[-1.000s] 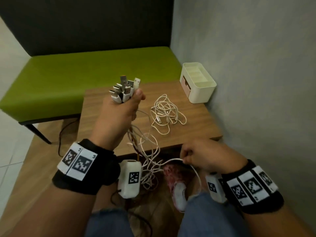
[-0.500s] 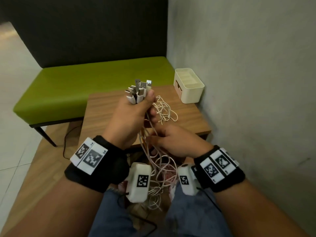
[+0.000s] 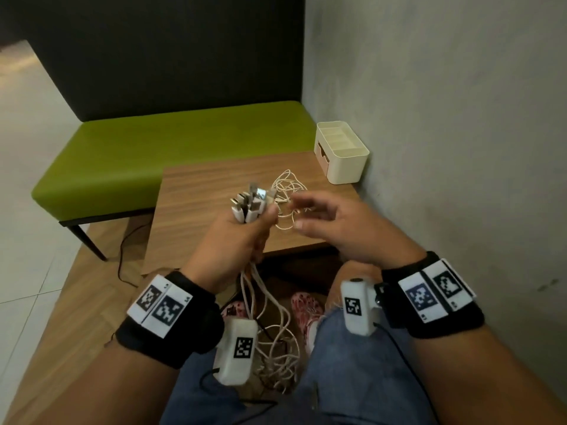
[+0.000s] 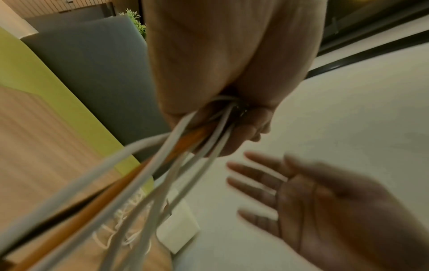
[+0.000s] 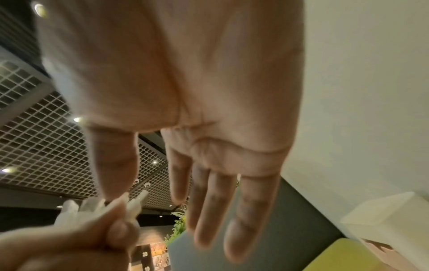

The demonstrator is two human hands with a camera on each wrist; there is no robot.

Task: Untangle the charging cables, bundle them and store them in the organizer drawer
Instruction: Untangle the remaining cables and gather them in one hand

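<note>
Cables in hand: the charging cables (image 3: 270, 305) are gathered with their plug ends (image 3: 248, 202) standing up together out of the fist, probably so all the heads line up before bundling; the cords hang down between the knees in a loose snarl.
Left grip: the left hand (image 3: 233, 237) is clenched round the cords just under the plugs, held up over the near edge of the counter (image 3: 199, 210).
Right grip: the right hand (image 3: 334, 228) is released, fingers spread and holding nothing, just beside the plugs; it looks poised to comb or pick a strand.
Loose cable: another white cable (image 3: 288, 194) lies coiled on the counter behind the hands, not yet gathered.
Organizer: the cream organizer (image 3: 346, 161) sits at the counter's far corner against the wall, well apart from the hands; whether its drawer is open I cannot tell.
Stage: my guess is untangling, bundling not yet done.
</note>
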